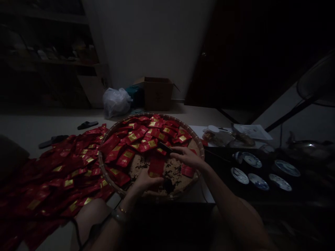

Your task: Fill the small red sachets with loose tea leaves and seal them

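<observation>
In dim light, a round woven basket tray (199, 148) holds many red foil packets (148, 144) with gold labels. My left hand (142, 181) is at the front, its thumb stretched along a red packet (157, 165) and its fingers bent at the packet's left edge. Over the tray's right half, my right hand (187, 157) grips a dark, flat, bar-like tool (165, 147) that points left. Dark leaf-like bits (174, 169) lie scattered on the tan lining, with a dark clump (169, 185) near the front. Beside my right wrist is a small pink-red stack (187, 170).
A large heap of red packets (68, 174) covers the floor at left, near dark slippers (87, 124). Behind stand a white plastic bag (116, 101) and a cardboard box (158, 94). Small patterned dishes (258, 181) sit on a dark surface at right, below a clear tub (213, 134).
</observation>
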Available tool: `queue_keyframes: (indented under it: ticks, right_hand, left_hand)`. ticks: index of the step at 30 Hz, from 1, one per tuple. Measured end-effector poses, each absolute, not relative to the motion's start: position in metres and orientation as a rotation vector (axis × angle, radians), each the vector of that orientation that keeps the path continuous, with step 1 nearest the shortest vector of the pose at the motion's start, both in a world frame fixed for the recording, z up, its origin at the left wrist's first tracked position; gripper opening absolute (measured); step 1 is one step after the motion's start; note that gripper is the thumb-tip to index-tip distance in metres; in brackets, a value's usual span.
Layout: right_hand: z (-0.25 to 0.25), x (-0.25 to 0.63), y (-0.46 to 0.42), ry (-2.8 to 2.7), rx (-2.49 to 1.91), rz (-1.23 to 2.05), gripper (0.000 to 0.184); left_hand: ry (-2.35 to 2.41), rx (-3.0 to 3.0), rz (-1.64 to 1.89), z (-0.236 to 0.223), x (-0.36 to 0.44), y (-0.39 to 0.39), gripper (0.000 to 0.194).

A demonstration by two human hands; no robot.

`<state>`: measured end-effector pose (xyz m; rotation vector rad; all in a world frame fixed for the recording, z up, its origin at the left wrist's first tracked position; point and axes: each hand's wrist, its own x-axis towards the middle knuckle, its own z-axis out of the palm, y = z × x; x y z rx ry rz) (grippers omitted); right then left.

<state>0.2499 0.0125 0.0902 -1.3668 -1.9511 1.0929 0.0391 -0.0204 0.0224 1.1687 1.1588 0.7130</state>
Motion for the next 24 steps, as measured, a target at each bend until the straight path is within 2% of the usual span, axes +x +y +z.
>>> queue_keyframes:
  ticks: [4, 9, 14, 24]
  right_hand:
    - [0.087, 0.245, 0.008, -2.090, -1.338, 1.049, 0.046]
    - [0.079, 0.229, 0.007, -2.175, -1.316, 0.934, 0.035]
    - [0.075, 0.226, 0.006, -2.172, -1.377, 0.808, 0.034]
    - [0.073, 0.227, 0.006, -2.169, -1.395, 0.788, 0.033]
  left_hand:
    - [1.120, 1.155, 0.727, 0.025, 0.041, -0.022, 0.035]
    - [1.090, 1.170, 0.713, 0.028, 0.041, -0.023, 0.036]
    - [1.095, 1.184, 0.729, 0.025, 0.041, -0.023, 0.035]
    - [1.110, 1.233, 0.708, 0.024, 0.040, -0.021, 0.034]
